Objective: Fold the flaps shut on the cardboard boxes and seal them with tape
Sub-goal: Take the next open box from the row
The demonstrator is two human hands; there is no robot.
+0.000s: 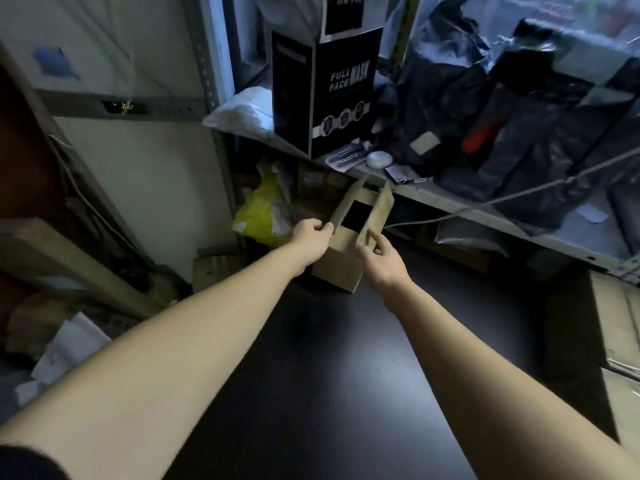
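Note:
A small brown cardboard box [337, 270] stands on the dark table top, just in front of the metal shelf. Its top is open, with the left and right flaps standing up and a dark opening between them. My left hand [310, 235] pinches the near end of the left flap. My right hand [381, 254] grips the near end of the right flap with curled fingers. I see no tape in this view.
The shelf edge [485, 218] runs right behind the box, loaded with a black "FULL FACE MASK" carton [322, 88] and dark plastic bags [519, 133]. A yellow bag [263, 213] lies under the shelf. More cardboard boxes [616, 323] stand at the right.

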